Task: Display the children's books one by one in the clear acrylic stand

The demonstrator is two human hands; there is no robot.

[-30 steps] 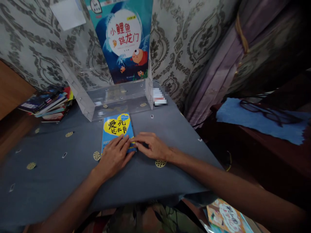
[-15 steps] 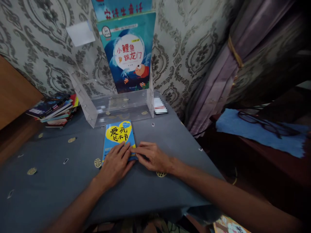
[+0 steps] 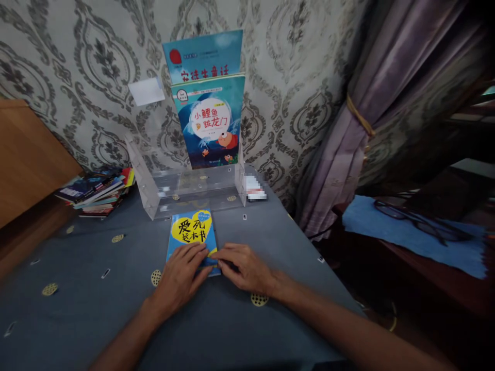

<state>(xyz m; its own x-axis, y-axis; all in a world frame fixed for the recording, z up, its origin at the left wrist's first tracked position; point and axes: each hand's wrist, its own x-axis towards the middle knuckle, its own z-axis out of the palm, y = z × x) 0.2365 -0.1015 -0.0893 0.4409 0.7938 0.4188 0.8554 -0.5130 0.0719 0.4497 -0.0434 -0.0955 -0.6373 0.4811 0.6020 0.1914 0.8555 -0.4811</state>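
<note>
A small blue book (image 3: 192, 232) with a yellow heart on its cover lies flat on the grey cloth-covered table (image 3: 77, 304). My left hand (image 3: 181, 275) rests flat on the book's near half, fingers stretched out. Beside it my right hand (image 3: 243, 265) touches the book's near right corner with its fingertips, fingers slightly bent. Behind the book stands a clear acrylic rack (image 3: 189, 185) against the wall. It holds two upright blue picture books, one with a fish (image 3: 211, 123) in front and another (image 3: 203, 56) behind it.
A stack of books (image 3: 96, 190) lies at the table's far left by a wooden panel (image 3: 27, 154). A purple curtain (image 3: 348, 118) hangs on the right. Glasses (image 3: 417, 219) lie on a blue cloth (image 3: 406, 234) on a dark surface to the right.
The view has tilted upward, so the rack's second book now shows and everything sits lower in the picture. Both hands stay on the blue book in the same pose.
</note>
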